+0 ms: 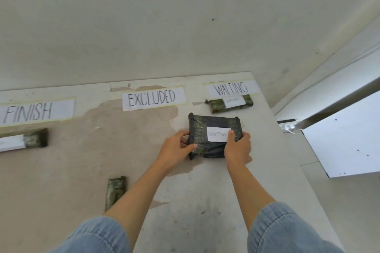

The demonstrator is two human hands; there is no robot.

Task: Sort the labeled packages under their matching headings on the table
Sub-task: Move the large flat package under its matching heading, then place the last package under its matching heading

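Note:
A dark wrapped package (213,127) with a white label reading WAITING is gripped from both sides, my left hand (174,148) on its left edge and my right hand (238,148) on its right edge. It lies between the EXCLUDED heading (153,98) and the WAITING heading (232,88). A narrow labelled package (231,103) sits just under the WAITING heading. Another labelled package (24,139) rests under the FINISH heading (30,112). A small dark package (115,191) lies near my left forearm, no label showing.
The worn table (82,160) ends at a right edge close to the held package; beyond it is floor and a white panel (345,141). A plain wall rises behind the headings.

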